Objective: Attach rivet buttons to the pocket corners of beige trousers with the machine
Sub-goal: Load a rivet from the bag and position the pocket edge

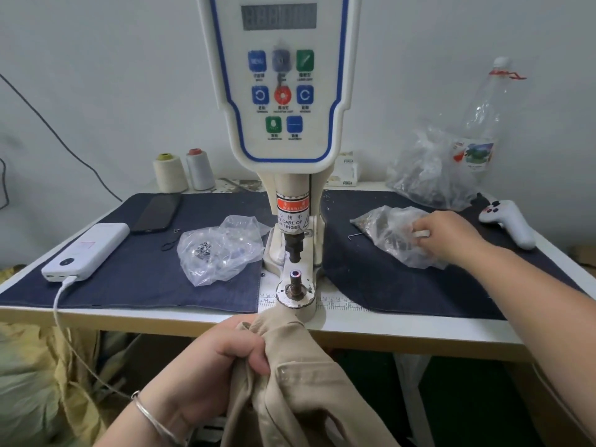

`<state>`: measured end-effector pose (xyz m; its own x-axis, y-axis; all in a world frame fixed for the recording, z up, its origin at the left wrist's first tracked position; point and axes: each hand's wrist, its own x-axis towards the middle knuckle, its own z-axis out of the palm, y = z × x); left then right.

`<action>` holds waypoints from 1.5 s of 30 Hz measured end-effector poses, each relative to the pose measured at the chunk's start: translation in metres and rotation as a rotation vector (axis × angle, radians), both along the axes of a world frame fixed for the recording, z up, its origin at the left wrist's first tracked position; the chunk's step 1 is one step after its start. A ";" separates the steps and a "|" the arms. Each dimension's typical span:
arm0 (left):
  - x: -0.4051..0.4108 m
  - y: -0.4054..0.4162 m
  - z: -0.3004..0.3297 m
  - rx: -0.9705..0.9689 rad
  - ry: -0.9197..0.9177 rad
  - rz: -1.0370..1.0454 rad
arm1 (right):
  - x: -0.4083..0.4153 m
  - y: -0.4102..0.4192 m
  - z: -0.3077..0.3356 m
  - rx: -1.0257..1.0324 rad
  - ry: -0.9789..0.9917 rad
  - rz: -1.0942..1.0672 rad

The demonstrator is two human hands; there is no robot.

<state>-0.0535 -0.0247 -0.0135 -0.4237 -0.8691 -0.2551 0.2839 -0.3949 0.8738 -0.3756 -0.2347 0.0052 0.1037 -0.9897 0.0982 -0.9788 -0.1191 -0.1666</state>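
left hand [206,359] squeezes beige trousers [300,382], bottom middle | right hand [442,233] pinches plastic bag [396,233], right side | trousers look soft, floppy; hold near pocket corner

There is only one view, from a camera on the person's head, looking forward and down from close above the front edge of the table [371,330], straight at the machine [283,130] in the middle, with the wall [96,75] behind it and both arms reaching in from below.
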 end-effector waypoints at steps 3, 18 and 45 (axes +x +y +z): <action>0.001 0.001 -0.001 -0.007 -0.031 -0.015 | 0.010 0.000 -0.002 -0.024 0.117 -0.020; 0.010 -0.006 -0.008 0.003 0.004 -0.002 | 0.024 -0.011 0.001 0.103 0.079 -0.044; 0.023 -0.011 0.003 -0.060 0.030 0.140 | 0.014 -0.006 -0.009 -0.124 -0.192 -0.145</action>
